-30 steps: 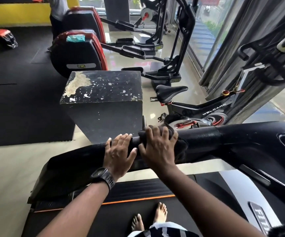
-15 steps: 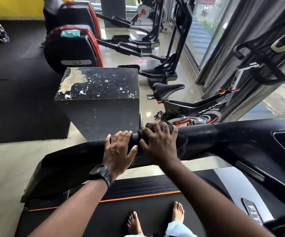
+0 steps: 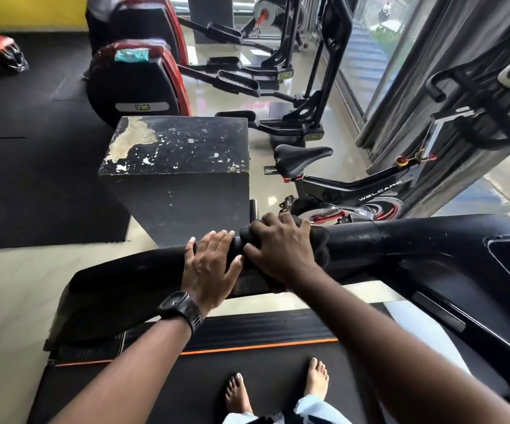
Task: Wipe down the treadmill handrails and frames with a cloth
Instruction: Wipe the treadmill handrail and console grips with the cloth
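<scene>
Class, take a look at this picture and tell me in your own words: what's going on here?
A barefoot person stands on a treadmill, wiping its black handrail. The right hand grips a dark cloth wrapped over the rail, fingers curled round it. The left hand, with a black watch on the wrist, rests flat on the rail just beside it. A worn black box and an exercise bike stand beyond.

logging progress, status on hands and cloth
Left hand flat on handrail. Right hand gripping black cloth around it. Nothing blocking the rail.
</scene>
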The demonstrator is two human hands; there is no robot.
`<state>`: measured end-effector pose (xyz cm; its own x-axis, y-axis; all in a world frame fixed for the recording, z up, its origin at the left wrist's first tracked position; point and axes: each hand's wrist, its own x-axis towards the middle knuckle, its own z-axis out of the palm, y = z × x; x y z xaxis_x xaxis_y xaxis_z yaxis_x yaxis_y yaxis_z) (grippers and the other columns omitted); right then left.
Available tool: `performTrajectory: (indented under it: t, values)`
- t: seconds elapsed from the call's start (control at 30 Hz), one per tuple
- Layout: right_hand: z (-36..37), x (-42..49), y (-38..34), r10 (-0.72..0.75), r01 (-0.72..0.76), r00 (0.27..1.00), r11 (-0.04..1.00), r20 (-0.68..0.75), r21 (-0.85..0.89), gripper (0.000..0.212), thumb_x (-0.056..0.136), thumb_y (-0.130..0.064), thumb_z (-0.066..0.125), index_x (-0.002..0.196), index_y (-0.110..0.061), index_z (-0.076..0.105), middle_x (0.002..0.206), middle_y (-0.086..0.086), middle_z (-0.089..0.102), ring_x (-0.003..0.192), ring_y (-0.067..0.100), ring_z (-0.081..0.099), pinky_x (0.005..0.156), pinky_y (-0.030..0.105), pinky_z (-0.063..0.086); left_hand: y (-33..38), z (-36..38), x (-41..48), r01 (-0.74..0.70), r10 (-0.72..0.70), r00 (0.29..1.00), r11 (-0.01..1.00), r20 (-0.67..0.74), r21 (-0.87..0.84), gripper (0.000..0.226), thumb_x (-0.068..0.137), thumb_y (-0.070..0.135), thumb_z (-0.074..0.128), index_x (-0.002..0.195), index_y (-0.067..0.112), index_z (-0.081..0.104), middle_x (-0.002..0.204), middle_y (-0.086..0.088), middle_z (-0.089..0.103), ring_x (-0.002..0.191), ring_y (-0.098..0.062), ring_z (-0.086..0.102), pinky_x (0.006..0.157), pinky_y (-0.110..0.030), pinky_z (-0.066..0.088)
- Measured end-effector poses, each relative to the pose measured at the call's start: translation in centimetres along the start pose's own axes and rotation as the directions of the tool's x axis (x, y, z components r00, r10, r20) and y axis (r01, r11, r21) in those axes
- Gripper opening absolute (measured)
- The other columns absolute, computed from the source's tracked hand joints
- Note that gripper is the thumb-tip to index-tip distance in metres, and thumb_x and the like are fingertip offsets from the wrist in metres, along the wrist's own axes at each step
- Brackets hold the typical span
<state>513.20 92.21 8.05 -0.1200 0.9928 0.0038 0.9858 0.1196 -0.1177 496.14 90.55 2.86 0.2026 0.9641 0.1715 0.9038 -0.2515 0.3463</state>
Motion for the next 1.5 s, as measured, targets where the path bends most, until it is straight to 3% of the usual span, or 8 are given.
performTrajectory:
  t: [0.2,0.43,0.6,0.73,0.87,1.07,1.3,1.5]
  values:
    - [0.6,-2.1,0.9,0.257,-0.260,0.960,0.966,-0.108,-0.014,0.045,0.087,-0.058,0.047,0.118,-0.029,0.064,0.125,0.002,0.058,0.125,0.033,0.047,0.104,0.067,0.027,0.3,0.2,0.0,-0.001,0.001,1.000,1.000,-0.006,0.005,0.061,0.090,0.052,0.037,0.136,0.017,0.056,0.139,-0.003,0.058,0.132,-0.024,0.050,0.113,-0.059,0.029]
    - [-0.7,0.3,1.6,-0.064,0.064,0.997,0.998,0.034,0.004,0.047,0.089,-0.062,0.044,0.117,-0.032,0.064,0.121,0.000,0.061,0.117,0.030,0.053,0.095,0.055,0.038,0.8,0.4,0.1,0.006,-0.006,1.000,1.000,-0.005,0.019,0.062,0.089,0.053,0.036,0.136,0.017,0.056,0.139,-0.004,0.058,0.132,-0.026,0.049,0.112,-0.061,0.028]
    - [-1.1,-0.4,3.9,0.258,-0.258,0.966,0.966,-0.008,-0.002,0.046,0.089,-0.059,0.043,0.116,-0.028,0.064,0.120,0.005,0.061,0.116,0.033,0.052,0.098,0.060,0.034,1.4,0.3,0.1,0.009,-0.009,1.000,1.000,-0.005,0.023,0.062,0.089,0.052,0.037,0.135,0.017,0.057,0.137,-0.003,0.059,0.131,-0.026,0.051,0.112,-0.061,0.027]
    - [1.7,-4.5,1.6,0.099,-0.102,0.980,0.995,-0.172,-0.010,0.045,0.086,-0.056,0.046,0.118,-0.030,0.062,0.128,0.001,0.056,0.124,0.034,0.048,0.103,0.069,0.026,1.8,0.5,0.3,0.008,-0.007,1.000,0.999,-0.013,0.032,0.061,0.089,0.052,0.038,0.133,0.016,0.059,0.135,-0.004,0.061,0.128,-0.026,0.053,0.110,-0.062,0.029]
    - [-1.1,0.6,3.8,-0.071,0.071,0.996,0.997,0.049,-0.005,0.048,0.088,-0.064,0.044,0.119,-0.033,0.062,0.121,-0.001,0.062,0.115,0.029,0.056,0.093,0.052,0.039,1.9,0.6,0.4,0.005,-0.004,1.000,0.999,-0.011,0.040,0.062,0.089,0.052,0.038,0.134,0.016,0.058,0.135,-0.004,0.061,0.128,-0.026,0.053,0.111,-0.061,0.030]
    - [0.0,-2.5,4.5,0.225,-0.231,0.966,0.973,-0.130,-0.026,0.048,0.087,-0.061,0.045,0.118,-0.030,0.064,0.120,0.002,0.060,0.119,0.031,0.051,0.102,0.064,0.030,2.4,0.5,0.3,-0.005,0.005,1.000,0.999,-0.009,0.037,0.062,0.089,0.053,0.037,0.134,0.015,0.058,0.134,-0.005,0.061,0.128,-0.027,0.053,0.111,-0.061,0.029]
    - [-0.6,-1.2,4.8,-0.127,0.127,0.991,0.992,-0.045,0.007,0.052,0.083,-0.067,0.040,0.118,-0.036,0.063,0.124,-0.005,0.060,0.119,0.027,0.053,0.097,0.057,0.037,3.1,1.0,0.4,-0.016,0.016,1.000,0.999,-0.014,0.041,0.063,0.089,0.054,0.038,0.135,0.016,0.057,0.137,-0.004,0.059,0.130,-0.026,0.051,0.111,-0.060,0.028]
    - [-1.2,-1.7,6.5,0.239,-0.240,0.969,0.971,-0.061,-0.005,0.046,0.087,-0.063,0.044,0.115,-0.032,0.064,0.119,0.000,0.060,0.117,0.029,0.052,0.102,0.062,0.030,3.5,0.9,0.4,-0.017,0.017,1.000,0.999,-0.003,0.033,0.064,0.089,0.055,0.036,0.136,0.016,0.056,0.138,-0.004,0.058,0.132,-0.026,0.050,0.112,-0.061,0.026]
